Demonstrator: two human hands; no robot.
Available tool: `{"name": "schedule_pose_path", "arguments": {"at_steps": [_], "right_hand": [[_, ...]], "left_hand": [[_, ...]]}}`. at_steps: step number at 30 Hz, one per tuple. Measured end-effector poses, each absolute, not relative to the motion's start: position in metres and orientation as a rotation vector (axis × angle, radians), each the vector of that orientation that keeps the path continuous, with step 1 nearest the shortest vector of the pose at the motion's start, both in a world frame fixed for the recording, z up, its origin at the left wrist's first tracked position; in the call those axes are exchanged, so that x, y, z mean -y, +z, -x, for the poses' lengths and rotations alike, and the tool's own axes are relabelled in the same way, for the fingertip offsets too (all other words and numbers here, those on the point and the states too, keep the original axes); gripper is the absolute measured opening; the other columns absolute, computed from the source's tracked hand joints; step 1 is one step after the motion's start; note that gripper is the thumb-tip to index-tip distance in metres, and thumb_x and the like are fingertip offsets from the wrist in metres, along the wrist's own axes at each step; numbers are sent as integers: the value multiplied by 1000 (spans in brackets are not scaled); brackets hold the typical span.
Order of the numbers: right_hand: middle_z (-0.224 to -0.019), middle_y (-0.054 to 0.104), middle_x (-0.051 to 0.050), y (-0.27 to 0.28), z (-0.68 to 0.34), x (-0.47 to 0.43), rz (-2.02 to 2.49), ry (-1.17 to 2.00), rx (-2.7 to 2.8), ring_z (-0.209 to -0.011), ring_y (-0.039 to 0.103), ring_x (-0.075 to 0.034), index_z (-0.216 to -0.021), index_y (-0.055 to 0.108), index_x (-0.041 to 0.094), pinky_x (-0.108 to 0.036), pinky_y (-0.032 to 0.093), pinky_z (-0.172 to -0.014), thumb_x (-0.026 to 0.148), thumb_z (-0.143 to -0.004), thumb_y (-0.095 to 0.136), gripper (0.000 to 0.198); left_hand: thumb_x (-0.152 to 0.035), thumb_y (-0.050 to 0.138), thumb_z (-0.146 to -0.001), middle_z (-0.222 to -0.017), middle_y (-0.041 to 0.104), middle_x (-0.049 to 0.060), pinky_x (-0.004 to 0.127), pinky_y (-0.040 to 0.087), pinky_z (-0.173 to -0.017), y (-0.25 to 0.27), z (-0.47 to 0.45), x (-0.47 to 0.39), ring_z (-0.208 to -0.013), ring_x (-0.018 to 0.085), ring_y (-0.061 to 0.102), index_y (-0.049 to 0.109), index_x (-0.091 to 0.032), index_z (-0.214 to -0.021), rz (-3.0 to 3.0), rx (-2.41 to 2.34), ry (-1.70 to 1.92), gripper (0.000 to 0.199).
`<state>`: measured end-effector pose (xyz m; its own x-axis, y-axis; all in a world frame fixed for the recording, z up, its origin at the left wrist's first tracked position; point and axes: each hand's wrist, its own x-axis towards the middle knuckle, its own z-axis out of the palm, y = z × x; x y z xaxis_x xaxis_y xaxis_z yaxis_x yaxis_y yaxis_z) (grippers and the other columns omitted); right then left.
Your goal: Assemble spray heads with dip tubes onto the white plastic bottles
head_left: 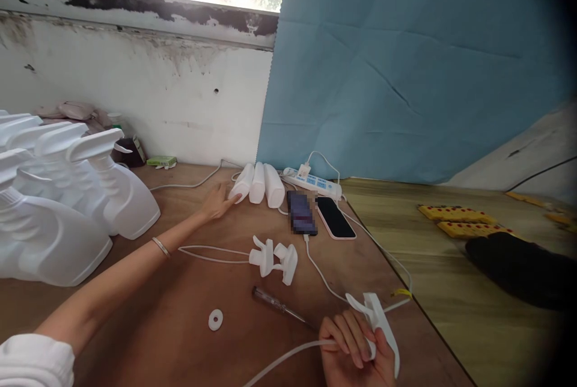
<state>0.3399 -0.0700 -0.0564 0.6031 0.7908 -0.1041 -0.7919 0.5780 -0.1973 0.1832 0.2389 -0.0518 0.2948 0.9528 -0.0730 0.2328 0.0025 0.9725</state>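
My left hand [217, 201] reaches to the leftmost of three white plastic bottles [244, 182] lying side by side. Its thumb is against the near end, and the fingertips are partly hidden. My right hand [354, 345], at the lower right, is closed around a white trigger spray head [381, 327]. A thin white tube [288, 354] runs left from that fist. Between the hands lie two more spray heads [273, 259], their tubes pointing left. A screwdriver [277, 303] with a clear handle and a white ring [216, 319] rest on the brown table [180, 315].
Large white spray bottles [121, 195] stand crowded at left. Two phones [336, 217] lie before a power strip [315, 183], with white cables around them. A green box [161, 161] sits by the wall. Right of the table edge are yellow pieces [457, 214] and a dark object [518, 270].
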Motion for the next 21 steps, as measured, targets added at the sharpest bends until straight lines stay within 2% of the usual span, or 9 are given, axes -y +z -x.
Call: {"name": "schedule_pose_path", "arguments": {"at_steps": [2, 4, 9, 21], "right_hand": [[-50, 42, 11, -56, -340, 70, 227, 933, -14, -40, 39, -3, -67, 36, 18, -17, 37, -44, 21, -80, 56, 25], [-49, 42, 11, -57, -340, 69, 210, 937, -26, -39, 40, -4, -66, 36, 18, -17, 37, -44, 21, -80, 56, 24], [-49, 42, 11, -59, -340, 69, 232, 934, -25, -39, 40, -3, -66, 36, 18, -16, 38, -43, 21, -79, 58, 25], [-50, 39, 11, -57, -339, 69, 253, 934, -25, -40, 38, -3, -66, 37, 18, -16, 38, -44, 21, -79, 57, 25]], "left_hand": [[-28, 66, -74, -130, 45, 8, 42, 23, -107, -55, -188, -240, -123, 24, 37, 54, -16, -114, -1600, -1059, 866, 43], [-29, 65, -75, -128, 48, 8, 40, 20, -109, -61, -196, -242, -123, 24, 37, 56, -16, -111, -1680, -999, 886, 40], [-32, 50, -86, -126, 48, 10, 51, 27, -102, -77, -211, -250, -119, 25, 42, 51, -14, -115, -1768, -963, 930, 34], [-26, 53, -84, -125, 47, 11, 48, 37, -95, -86, -213, -249, -112, 24, 47, 47, -15, -119, -1683, -1035, 986, 37]]}}
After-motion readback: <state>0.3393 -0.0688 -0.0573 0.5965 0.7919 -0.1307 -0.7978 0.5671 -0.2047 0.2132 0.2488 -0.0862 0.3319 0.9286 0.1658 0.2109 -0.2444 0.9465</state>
